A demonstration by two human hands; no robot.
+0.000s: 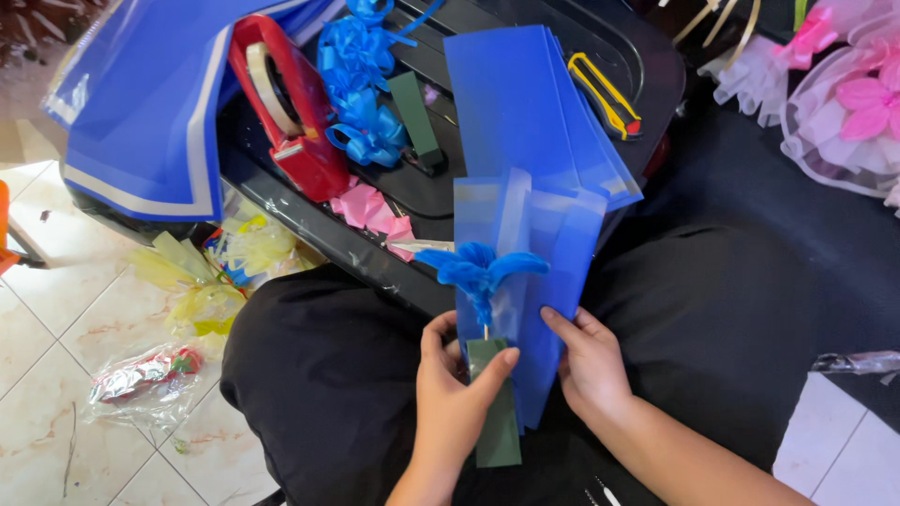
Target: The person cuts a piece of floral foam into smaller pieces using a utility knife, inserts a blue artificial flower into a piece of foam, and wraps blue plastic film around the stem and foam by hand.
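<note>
Left hand (450,398) pinches the stiff green stem (495,412); right hand (586,361) at three o'clock clasps flimsy, crease-prone blue wrap (525,234)—best held low.

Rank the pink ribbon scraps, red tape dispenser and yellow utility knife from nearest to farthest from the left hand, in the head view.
From the left hand:
1. Pink ribbon scraps, just above-left on the tray.
2. Red tape dispenser, farther up-left.
3. Yellow utility knife, far upper right.
</note>
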